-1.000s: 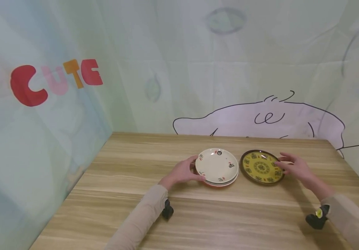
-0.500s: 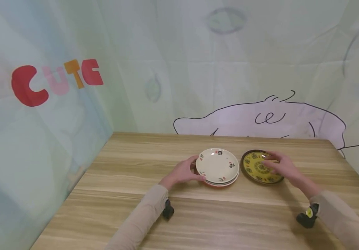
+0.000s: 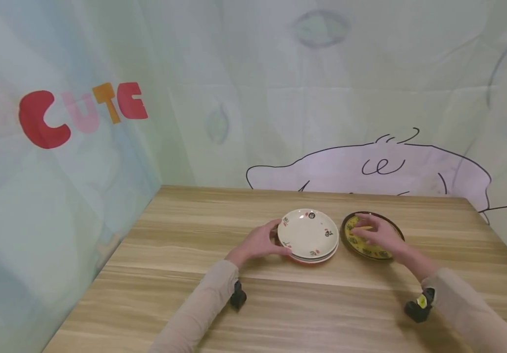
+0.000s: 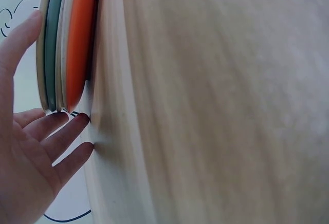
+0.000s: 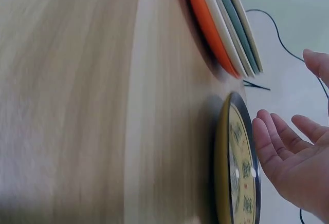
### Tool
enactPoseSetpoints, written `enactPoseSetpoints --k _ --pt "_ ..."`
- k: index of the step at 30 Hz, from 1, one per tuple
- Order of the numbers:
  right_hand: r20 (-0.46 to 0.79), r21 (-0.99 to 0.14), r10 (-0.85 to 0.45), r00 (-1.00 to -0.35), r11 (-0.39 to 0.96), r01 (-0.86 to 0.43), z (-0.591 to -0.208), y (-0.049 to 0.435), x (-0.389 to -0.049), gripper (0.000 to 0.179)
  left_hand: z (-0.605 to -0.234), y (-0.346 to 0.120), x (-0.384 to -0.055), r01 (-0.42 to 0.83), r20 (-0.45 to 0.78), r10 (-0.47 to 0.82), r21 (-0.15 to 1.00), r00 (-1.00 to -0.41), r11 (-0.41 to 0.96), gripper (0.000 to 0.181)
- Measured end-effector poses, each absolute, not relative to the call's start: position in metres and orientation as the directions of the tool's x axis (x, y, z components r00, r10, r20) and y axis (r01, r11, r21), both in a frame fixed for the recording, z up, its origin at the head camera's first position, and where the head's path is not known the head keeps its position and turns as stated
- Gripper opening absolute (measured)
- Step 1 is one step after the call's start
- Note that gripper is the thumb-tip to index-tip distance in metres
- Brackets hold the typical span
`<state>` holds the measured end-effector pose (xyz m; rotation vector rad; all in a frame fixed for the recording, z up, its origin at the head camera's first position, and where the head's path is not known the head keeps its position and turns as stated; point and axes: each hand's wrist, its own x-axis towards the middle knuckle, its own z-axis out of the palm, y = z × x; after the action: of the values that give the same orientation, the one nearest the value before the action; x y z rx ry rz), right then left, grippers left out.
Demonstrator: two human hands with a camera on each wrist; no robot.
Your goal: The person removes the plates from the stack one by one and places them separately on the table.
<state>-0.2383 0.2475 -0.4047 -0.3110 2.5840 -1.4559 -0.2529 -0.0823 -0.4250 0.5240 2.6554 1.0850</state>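
Observation:
A stack of several small plates (image 3: 308, 234) sits on the wooden table; the top plate is cream with little red and black motifs. Green and orange edges (image 4: 79, 44) show lower in the stack. My left hand (image 3: 260, 241) rests against the stack's left side, thumb at the near rim. In the left wrist view its fingers are spread, tips at the rim and near the tabletop. A yellow patterned plate (image 3: 374, 252) with a dark rim lies to the right of the stack. Above this plate hovers my right hand (image 3: 381, 237), fingers loosely bent, holding nothing.
The wooden table (image 3: 218, 314) ends at a pale printed curtain (image 3: 218, 98) behind and to the left. A narrow gap parts the stack from the yellow plate. Each wrist carries a small black camera.
My right hand has moved left from the right rim of the yellow plate to above its middle. The left hand stays at the stack, and the plates have kept their places.

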Motion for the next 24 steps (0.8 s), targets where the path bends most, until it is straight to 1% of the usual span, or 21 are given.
enactPoseSetpoints --k 5,10,17,24 --pt "-0.013 -0.874 -0.266 -0.964 0.472 -0.118 -0.411 0.236 -0.239 0.063 -0.423 -0.083 -0.252 0.249 -0.066 0.414 0.708 -0.908 0.661 0.100" --pt "-0.003 -0.871 -0.259 -0.966 0.476 -0.125 -0.418 0.224 -0.240 0.062 -0.422 -0.082 -0.252 0.254 -0.061 0.417 0.711 -0.907 0.656 0.099" --pt "-0.027 -0.897 -0.261 -0.965 0.433 -0.092 -0.424 0.213 -0.243 0.071 -0.426 -0.082 -0.253 0.251 -0.068 0.412 0.700 -0.909 0.669 0.100" --pt "-0.046 -0.865 -0.237 -0.970 0.496 -0.080 -0.424 0.207 -0.244 0.075 -0.426 -0.082 -0.253 0.245 -0.067 0.404 0.702 -0.912 0.669 0.100"
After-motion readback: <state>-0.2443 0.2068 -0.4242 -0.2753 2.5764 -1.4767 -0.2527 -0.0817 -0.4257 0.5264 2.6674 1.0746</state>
